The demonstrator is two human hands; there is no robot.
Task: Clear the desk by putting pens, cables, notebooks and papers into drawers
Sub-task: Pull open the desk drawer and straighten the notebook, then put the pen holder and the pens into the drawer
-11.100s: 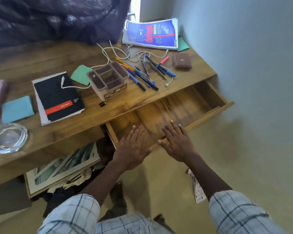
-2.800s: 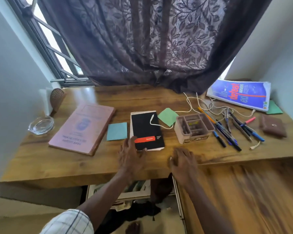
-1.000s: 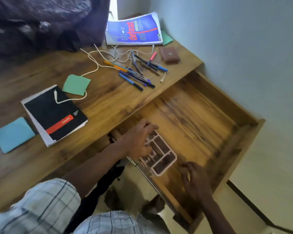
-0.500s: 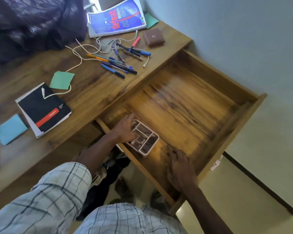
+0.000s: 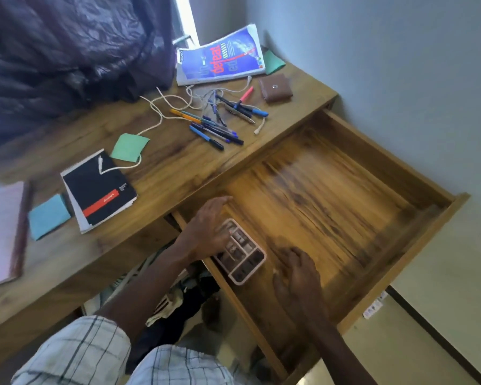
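The wooden drawer [image 5: 400, 168] is pulled far out on the desk's right side. A pale compartment organizer [image 5: 243, 258] lies in its near left corner. My left hand [image 5: 208, 229] holds the organizer's left end, fingers curled over its rim. My right hand [image 5: 297, 273] rests with loose fingers on the drawer floor, just right of the organizer. On the desk lie several pens [image 5: 217, 129], a white cable [image 5: 161, 112], a black notebook [image 5: 97, 190], a blue booklet [image 5: 220, 59] and a green paper [image 5: 129, 147].
A blue sticky pad [image 5: 47, 215] and a pink book [image 5: 0, 232] sit at the desk's left. A brown wallet [image 5: 275, 87] lies at the back right. A dark curtain [image 5: 67, 51] hangs over the desk's far edge. The wall runs close along the drawer's right side.
The organizer has gone from the desk into the drawer's near left corner. In the last half second my right hand moved from the drawer's front edge up beside the organizer.
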